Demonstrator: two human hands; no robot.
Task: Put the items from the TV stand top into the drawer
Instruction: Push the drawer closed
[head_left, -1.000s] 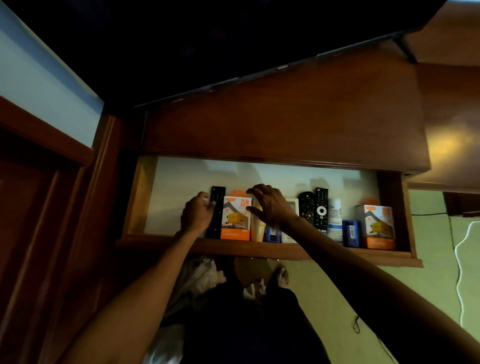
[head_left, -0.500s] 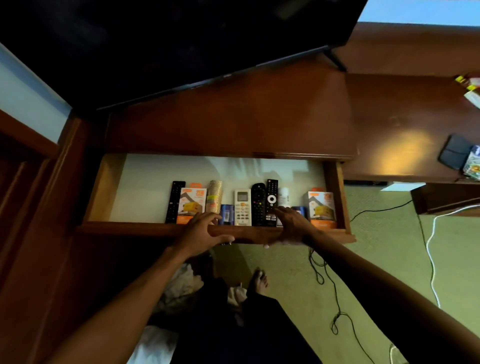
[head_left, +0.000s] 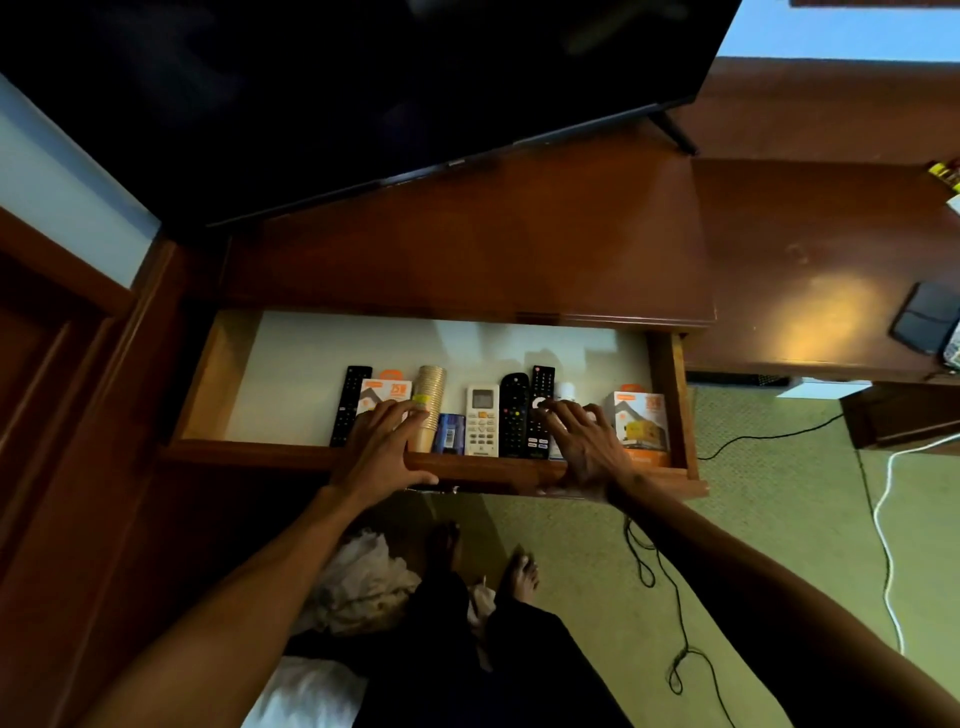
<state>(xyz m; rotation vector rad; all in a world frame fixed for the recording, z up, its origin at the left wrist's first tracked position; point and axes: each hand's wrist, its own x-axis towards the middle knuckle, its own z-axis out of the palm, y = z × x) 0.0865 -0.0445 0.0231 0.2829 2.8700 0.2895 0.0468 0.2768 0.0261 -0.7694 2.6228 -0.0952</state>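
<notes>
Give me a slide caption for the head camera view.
Both hands rest on the open drawer, its items lined up inside.

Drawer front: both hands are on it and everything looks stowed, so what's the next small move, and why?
Probably push the drawer shut. The stand top before the TV shows nothing left, the items lie in a row inside, and the left hand and right hand rest open on its front edge. Lift the fingers off the remotes first.
</notes>
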